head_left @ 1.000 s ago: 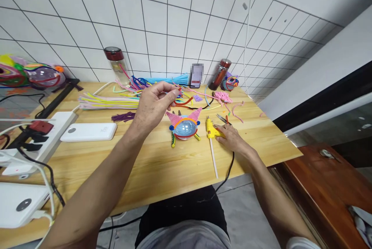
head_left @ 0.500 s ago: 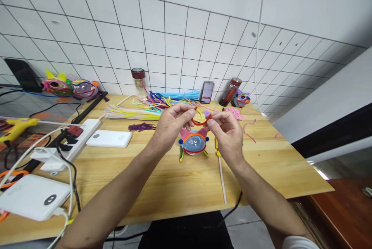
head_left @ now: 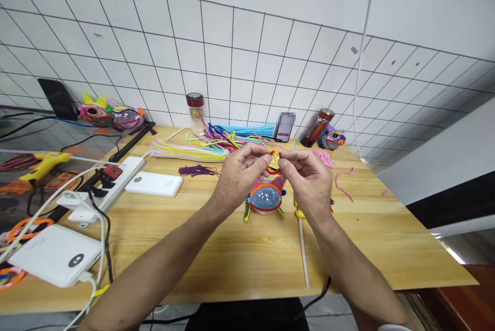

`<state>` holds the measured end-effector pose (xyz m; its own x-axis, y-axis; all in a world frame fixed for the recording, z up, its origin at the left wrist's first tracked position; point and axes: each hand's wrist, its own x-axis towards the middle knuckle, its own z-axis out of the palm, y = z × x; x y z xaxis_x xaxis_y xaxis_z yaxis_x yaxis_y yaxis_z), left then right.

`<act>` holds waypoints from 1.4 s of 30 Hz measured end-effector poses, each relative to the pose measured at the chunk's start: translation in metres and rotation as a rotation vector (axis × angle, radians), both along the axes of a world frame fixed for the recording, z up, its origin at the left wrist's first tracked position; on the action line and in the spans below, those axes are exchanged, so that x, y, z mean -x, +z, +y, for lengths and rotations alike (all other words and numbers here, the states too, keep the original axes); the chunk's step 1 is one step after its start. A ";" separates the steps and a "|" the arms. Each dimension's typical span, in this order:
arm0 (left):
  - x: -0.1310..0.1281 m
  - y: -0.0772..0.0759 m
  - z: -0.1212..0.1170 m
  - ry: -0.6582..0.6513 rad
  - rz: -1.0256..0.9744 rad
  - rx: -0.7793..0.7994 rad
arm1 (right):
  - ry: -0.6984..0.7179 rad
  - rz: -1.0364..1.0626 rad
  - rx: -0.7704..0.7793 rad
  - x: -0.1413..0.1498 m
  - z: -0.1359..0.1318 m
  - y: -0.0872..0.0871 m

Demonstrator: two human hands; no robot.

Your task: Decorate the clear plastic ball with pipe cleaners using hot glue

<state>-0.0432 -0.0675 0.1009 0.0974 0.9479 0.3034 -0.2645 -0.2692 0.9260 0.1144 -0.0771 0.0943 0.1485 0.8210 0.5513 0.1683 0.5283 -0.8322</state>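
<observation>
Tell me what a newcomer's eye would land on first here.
First, the curved red strip held between the left hand and right hand, mid-picture. Just below it in view sits a glossy round figure with orange and red trim, on the wooden table. Then comes the yellow and pink bundle, farther back on the left.

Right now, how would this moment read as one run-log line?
left hand: pinching curved red pipe cleaner | right hand: pinching its other end | wooden table: pink-eared clear-ball craft, purple strand bundle
</observation>
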 end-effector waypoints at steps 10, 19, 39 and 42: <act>0.001 -0.001 0.004 0.019 0.013 -0.013 | 0.027 0.009 0.069 -0.004 0.004 0.005; 0.001 -0.002 0.004 -0.014 0.033 -0.002 | 0.067 -0.033 0.073 -0.009 0.005 0.002; 0.001 -0.002 0.004 -0.032 0.051 0.020 | 0.095 -0.030 0.109 -0.009 0.005 0.001; 0.001 -0.001 0.004 -0.035 0.046 0.020 | 0.094 -0.031 0.114 -0.009 0.005 0.000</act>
